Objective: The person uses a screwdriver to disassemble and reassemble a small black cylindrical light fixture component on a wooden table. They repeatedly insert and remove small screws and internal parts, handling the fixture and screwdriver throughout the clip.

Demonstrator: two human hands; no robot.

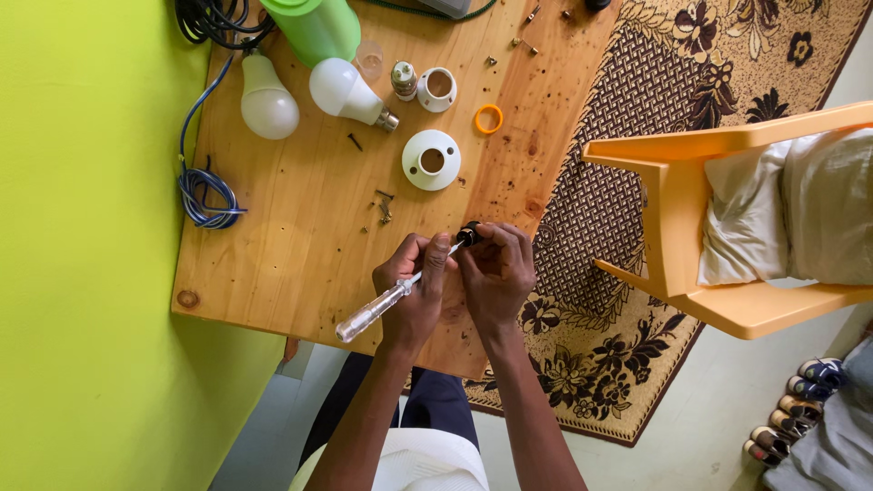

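My left hand (414, 291) grips a clear-handled screwdriver (377, 309), its shaft pointing up and right into a small black part (467, 235). My right hand (498, 273) pinches that black part between thumb and fingers, just above the wooden table (291, 236). Both hands meet near the table's lower right edge.
On the table lie two white bulbs (268, 102) (346, 91), a white round lamp base (431, 160), a white socket piece (437, 88), an orange ring (488, 119), loose screws (384, 207), a blue cable coil (207, 191) and a green container (316, 27). An orange plastic chair (718, 218) stands on a patterned rug (600, 200) to the right.
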